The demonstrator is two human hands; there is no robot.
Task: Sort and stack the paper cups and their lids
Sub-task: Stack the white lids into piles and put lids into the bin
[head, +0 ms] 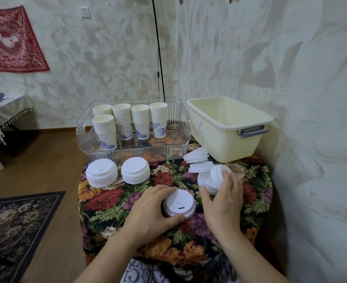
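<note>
Nearest the viewer, both forearms are seen reaching forward over the desk (107,205), which is covered with a flowered cloth. The left hand (148,209) is curled around a short stack of white lids (179,204) at the desk's middle, with the thumb laid against the near rim and the fingers wrapped over the far rim at 10 o'clock. The right hand (223,199) is set at 3 o'clock of that stack, its palm turned inward; its fingers are bent over a tilted lid pile (207,180) at 1 o'clock, and the thumb is held out towards the gripped stack. Further loose lids (196,156) are seen leaning beyond that pile, touching a cream bin (230,127) marked "A" at 1 o'clock. Two neat lid stacks (102,175) (135,170) are placed side by side at 11 o'clock. Behind them, at 12 o'clock, a clear tray (133,154) is set, in which five columns of nested paper cups (125,121) are stood upright, one in front at the left and four in a row behind.
</note>
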